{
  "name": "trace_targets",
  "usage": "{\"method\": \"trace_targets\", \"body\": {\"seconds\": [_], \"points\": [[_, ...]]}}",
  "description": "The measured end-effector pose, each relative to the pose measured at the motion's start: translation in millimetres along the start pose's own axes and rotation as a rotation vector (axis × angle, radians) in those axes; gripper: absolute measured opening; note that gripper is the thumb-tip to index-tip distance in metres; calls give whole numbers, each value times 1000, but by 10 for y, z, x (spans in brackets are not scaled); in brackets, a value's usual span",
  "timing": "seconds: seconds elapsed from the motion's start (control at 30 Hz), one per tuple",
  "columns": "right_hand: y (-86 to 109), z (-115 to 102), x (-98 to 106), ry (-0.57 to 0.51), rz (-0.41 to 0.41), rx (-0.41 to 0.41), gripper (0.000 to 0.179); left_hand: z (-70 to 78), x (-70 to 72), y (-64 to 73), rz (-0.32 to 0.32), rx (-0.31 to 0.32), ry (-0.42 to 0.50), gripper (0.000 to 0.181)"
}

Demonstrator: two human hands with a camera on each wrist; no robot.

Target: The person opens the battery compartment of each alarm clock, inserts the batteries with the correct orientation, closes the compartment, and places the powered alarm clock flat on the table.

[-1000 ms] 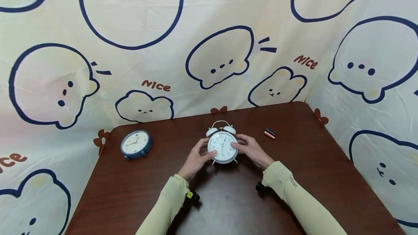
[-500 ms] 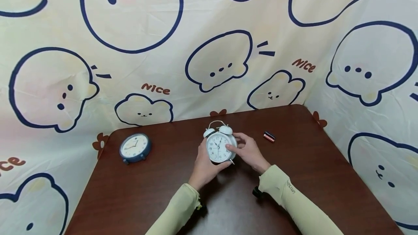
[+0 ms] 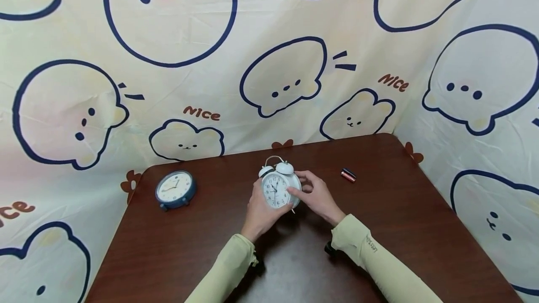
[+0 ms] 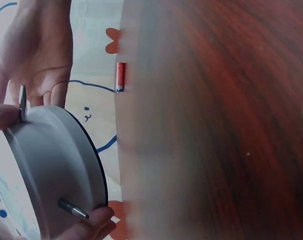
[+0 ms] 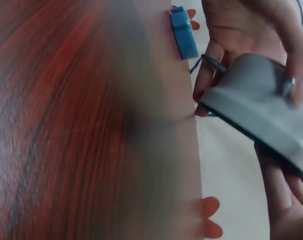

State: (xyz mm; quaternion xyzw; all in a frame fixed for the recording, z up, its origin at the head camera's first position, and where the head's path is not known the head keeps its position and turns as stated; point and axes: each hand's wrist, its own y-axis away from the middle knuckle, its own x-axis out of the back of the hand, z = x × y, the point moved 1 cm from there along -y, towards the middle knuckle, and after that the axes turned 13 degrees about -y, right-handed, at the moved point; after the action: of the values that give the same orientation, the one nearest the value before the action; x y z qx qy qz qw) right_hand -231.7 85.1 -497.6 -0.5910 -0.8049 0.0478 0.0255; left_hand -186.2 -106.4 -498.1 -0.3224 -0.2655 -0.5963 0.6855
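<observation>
A white twin-bell alarm clock [image 3: 275, 186] is held between both hands, dial towards me and turned a little left. My left hand [image 3: 261, 212] grips its left side and underside, the thumb lying along the lower front. On the other side, my right hand [image 3: 317, 198] has its thumb on the front edge and its fingers behind the casing. The left wrist view shows the clock's grey-white casing [image 4: 61, 160] and two metal legs, one of them a pointed leg [image 4: 74, 209]. In the right wrist view the casing [image 5: 256, 97] sits between both hands; its dial is hidden there.
A blue round clock [image 3: 176, 190] leans back on short feet at the table's left. Two small batteries [image 3: 348, 176] lie to the right of the hands. The brown table [image 3: 400, 228] meets a cartoon-printed cloth [image 3: 278, 13] at its far and right edges.
The alarm clock has shifted slightly left, and its face has turned left. My left hand has moved from the left edge to a grip around its lower side; my right hand has followed the clock.
</observation>
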Motion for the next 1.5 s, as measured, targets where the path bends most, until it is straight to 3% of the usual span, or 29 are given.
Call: {"method": "trace_targets", "body": {"seconds": [0.1, 0.2, 0.43, 0.57, 0.9, 1.03, 1.3, 1.5], "points": [[-29, 8, 61, -18, -3, -18, 45, -8, 17, -8, 2, -14, 13, 110], [-66, 56, 134, -78, -39, -74, 48, 4, 27, -3, -9, -22, 38, 111], [-37, 206, 238, -347, -419, -225, 81, 36, 33, 27, -79, -66, 161, 107], [-33, 219, 221, -454, -499, -269, 91, -3, 13, 29, -98, -99, 213, 106], [-88, 263, 210, -415, -475, -258, 96, -48, -8, 30, -169, -120, 260, 103], [-99, 269, 187, -380, -421, -204, 96, -50, -19, 35, -191, -123, 297, 100], [-159, 279, 173, -255, -331, -138, 82, -67, -44, 55, -227, -91, 408, 95], [-190, 192, 159, -153, -254, -139, 76, -65, -20, 15, -256, -138, 403, 98]]}}
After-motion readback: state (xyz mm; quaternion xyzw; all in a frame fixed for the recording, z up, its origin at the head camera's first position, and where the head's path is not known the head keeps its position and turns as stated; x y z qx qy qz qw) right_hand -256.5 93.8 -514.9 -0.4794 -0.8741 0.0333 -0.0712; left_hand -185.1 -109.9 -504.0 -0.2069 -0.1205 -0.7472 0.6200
